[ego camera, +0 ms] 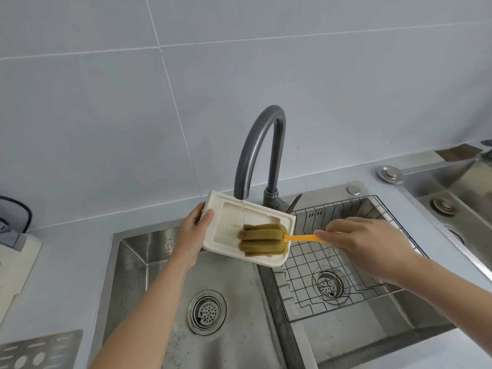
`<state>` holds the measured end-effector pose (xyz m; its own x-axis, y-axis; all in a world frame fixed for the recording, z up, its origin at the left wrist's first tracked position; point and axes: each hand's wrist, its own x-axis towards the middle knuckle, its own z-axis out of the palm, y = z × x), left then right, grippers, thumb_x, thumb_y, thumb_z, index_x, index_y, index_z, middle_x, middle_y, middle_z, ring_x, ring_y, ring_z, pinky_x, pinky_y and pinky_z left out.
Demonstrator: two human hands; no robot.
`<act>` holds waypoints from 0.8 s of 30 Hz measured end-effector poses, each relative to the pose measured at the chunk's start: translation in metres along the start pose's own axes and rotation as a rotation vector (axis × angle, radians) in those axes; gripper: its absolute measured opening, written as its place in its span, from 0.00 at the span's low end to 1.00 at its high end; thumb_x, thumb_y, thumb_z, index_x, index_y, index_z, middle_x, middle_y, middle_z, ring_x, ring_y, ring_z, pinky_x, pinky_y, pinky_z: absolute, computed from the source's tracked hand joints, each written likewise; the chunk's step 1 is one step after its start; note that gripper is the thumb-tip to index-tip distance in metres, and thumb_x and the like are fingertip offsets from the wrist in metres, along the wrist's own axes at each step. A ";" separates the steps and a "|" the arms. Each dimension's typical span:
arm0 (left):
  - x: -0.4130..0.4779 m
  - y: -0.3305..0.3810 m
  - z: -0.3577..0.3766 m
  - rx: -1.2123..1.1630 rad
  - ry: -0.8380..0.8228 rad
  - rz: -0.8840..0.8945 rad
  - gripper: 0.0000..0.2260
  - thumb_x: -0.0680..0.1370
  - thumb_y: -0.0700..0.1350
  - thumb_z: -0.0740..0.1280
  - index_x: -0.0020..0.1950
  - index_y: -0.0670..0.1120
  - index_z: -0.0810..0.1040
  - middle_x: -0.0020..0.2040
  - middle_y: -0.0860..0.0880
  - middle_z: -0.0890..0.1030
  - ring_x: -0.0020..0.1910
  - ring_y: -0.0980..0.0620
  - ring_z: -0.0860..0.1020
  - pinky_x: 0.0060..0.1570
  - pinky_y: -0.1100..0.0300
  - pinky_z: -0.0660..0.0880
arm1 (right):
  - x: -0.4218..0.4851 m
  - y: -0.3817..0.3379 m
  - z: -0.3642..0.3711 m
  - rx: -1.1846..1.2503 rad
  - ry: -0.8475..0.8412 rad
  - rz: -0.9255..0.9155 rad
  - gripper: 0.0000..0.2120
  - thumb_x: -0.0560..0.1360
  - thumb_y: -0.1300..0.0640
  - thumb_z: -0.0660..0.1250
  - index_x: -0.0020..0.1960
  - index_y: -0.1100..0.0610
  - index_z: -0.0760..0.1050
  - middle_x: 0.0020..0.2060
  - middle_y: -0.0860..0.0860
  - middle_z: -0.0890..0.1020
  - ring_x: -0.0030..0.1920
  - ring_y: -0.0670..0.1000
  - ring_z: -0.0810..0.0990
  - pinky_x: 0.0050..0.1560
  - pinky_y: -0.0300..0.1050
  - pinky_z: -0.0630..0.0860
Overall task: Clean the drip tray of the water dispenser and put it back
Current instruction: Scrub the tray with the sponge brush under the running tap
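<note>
My left hand grips the left end of the cream drip tray, holding it tilted over the left sink basin under the dark grey faucet. A thin stream of water falls from the spout into the tray's recess. My right hand holds the orange handle of a sponge brush. Its olive-green sponge head presses inside the tray near its right end.
A double steel sink lies below, with a left basin and its drain. The right basin holds a wire rack. A second sink sits at far right. A perforated metal plate lies at bottom left.
</note>
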<state>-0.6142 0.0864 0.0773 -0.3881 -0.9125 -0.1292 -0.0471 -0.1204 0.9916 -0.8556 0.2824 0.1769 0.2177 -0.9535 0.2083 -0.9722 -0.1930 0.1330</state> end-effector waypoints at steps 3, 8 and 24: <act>-0.001 -0.002 0.000 -0.012 -0.001 -0.002 0.08 0.78 0.46 0.61 0.52 0.58 0.77 0.51 0.49 0.81 0.51 0.48 0.78 0.51 0.50 0.76 | 0.004 -0.002 -0.001 0.083 0.017 0.094 0.20 0.57 0.68 0.79 0.47 0.54 0.83 0.31 0.47 0.81 0.25 0.53 0.78 0.14 0.43 0.70; -0.002 0.000 0.005 -0.049 0.059 -0.015 0.08 0.77 0.48 0.62 0.52 0.57 0.77 0.51 0.49 0.81 0.51 0.48 0.78 0.50 0.49 0.76 | 0.015 -0.023 0.012 0.152 -0.019 0.099 0.19 0.63 0.68 0.75 0.51 0.53 0.81 0.34 0.49 0.82 0.29 0.55 0.79 0.17 0.46 0.74; -0.012 0.002 -0.026 -0.069 0.162 0.012 0.09 0.78 0.45 0.60 0.46 0.56 0.78 0.46 0.52 0.81 0.46 0.52 0.77 0.44 0.54 0.73 | 0.004 -0.006 0.026 0.045 -0.070 0.047 0.23 0.55 0.67 0.80 0.47 0.51 0.83 0.32 0.45 0.81 0.27 0.49 0.79 0.15 0.40 0.71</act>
<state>-0.5858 0.0875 0.0807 -0.2345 -0.9645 -0.1215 0.0220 -0.1302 0.9912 -0.8508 0.2735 0.1521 0.1663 -0.9754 0.1445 -0.9845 -0.1560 0.0803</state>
